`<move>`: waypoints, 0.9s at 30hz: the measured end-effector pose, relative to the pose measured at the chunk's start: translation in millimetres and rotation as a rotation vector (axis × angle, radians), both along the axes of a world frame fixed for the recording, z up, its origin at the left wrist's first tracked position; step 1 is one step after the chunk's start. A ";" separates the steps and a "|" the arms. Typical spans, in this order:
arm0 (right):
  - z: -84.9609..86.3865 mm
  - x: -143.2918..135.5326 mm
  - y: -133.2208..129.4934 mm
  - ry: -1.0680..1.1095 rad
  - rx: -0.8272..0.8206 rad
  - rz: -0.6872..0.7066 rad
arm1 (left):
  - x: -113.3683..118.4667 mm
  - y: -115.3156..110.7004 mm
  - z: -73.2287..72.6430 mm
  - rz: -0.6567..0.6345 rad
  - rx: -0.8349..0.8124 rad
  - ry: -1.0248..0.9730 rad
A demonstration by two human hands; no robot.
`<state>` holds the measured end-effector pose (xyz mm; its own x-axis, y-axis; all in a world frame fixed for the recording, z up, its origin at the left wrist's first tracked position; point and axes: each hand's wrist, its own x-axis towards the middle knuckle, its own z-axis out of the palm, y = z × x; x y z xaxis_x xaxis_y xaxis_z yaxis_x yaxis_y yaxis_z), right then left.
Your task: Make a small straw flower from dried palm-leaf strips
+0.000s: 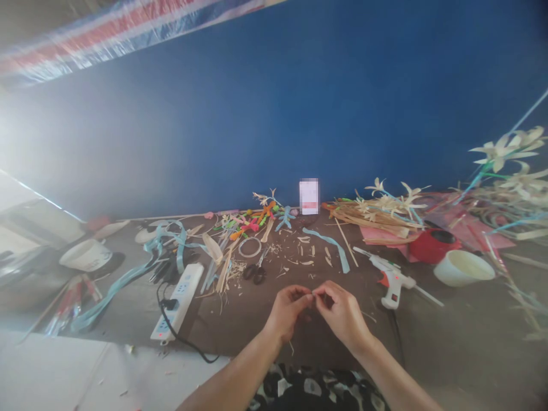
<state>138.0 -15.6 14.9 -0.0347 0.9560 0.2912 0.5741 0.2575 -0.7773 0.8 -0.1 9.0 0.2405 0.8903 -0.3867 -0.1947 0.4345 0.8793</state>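
Observation:
My left hand and my right hand meet fingertip to fingertip above the near part of the brown table. Both are closed in a pinch; whatever lies between the fingers is too small to name. Beyond my left hand are black-handled scissors and pale scraps. A white glue gun with an orange trigger and a glue stick at its back lies to the right of my right hand. Past the hands, a light blue ribbon strip stretches across the table.
A power strip with a black plug sits at left, near blue ribbon and a white cup. Colourful pipe cleaners lie at the back. On the right are a cream cup, a red container and pale husk flowers.

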 end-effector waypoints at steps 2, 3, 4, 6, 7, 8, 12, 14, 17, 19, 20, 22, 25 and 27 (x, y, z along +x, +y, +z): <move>0.9 0.3 -0.6 -0.008 -0.004 0.008 | 0.7 0.3 1.5 -0.020 -0.014 -0.031; 1.7 0.6 -0.9 -0.013 -0.007 0.012 | 1.0 0.6 2.0 -0.030 -0.019 -0.037; 2.6 0.9 -1.1 -0.018 -0.012 0.016 | 1.2 0.9 2.1 -0.036 -0.022 -0.037; 4.3 1.4 -1.2 -0.020 -0.025 0.017 | 1.8 1.5 1.4 -0.042 -0.020 -0.031; 4.7 1.5 -1.0 -0.011 -0.034 0.010 | 2.1 1.9 0.7 -0.039 -0.014 -0.027; 4.7 1.6 -0.6 0.009 -0.044 0.000 | 2.3 2.3 -0.1 -0.029 -0.005 -0.021; 0.3 2.8 3.1 0.169 -0.141 -0.023 | 2.4 3.8 -1.5 -0.001 0.040 0.040; -3.0 4.2 5.6 0.232 -0.200 -0.029 | 1.8 4.1 -0.3 -0.034 0.055 0.073; -6.8 6.1 8.6 0.274 -0.265 -0.035 | 0.7 3.6 2.3 -0.099 0.042 0.058; -8.1 6.4 9.7 0.307 -0.302 -0.041 | 0.1 3.3 3.5 -0.124 -0.011 -0.018; -8.6 6.2 9.9 0.331 -0.320 -0.044 | -0.1 3.3 3.7 -0.130 -0.043 -0.063; -9.7 5.1 9.8 0.397 -0.362 -0.060 | -0.4 3.7 3.5 -0.132 -0.102 -0.149; -12.5 2.9 8.9 0.524 -0.449 -0.087 | -0.9 5.2 2.2 -0.121 -0.184 -0.246; -14.7 2.3 8.2 0.599 -0.479 -0.101 | -1.4 6.1 1.1 -0.110 -0.225 -0.284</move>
<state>140.2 -7.4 0.1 0.0920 0.9726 -0.2137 0.0233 -0.2167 -0.9760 -0.5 6.1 10.2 0.4560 0.7532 -0.4741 -0.3583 0.6430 0.6769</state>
